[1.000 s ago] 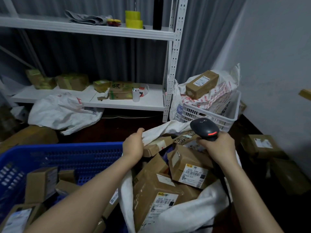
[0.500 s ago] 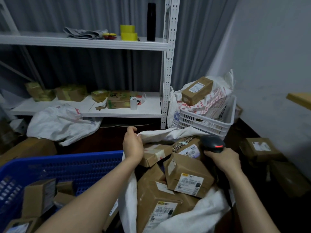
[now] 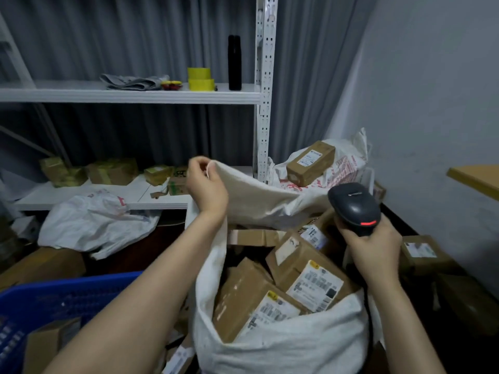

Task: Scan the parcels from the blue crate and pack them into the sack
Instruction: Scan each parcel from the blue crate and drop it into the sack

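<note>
The left grip point(image 3: 206, 188) pinches the sack point(image 3: 283, 346) rim at 11 o'clock; the right grip point(image 3: 374, 252) wraps the barcode scanner point(image 3: 353, 206) at 3 o'clock. Parcels point(image 3: 305, 271) fill the sack; blue crate point(image 3: 67, 292) at 8 o'clock.

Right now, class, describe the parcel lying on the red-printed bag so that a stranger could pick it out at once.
Find the white shelving upright; low to its right bulges a white bag with red print. On top of that bag lies one brown parcel, label up. Unlike the parcels in the sack nearer the camera, it sits alone and higher.
</note>
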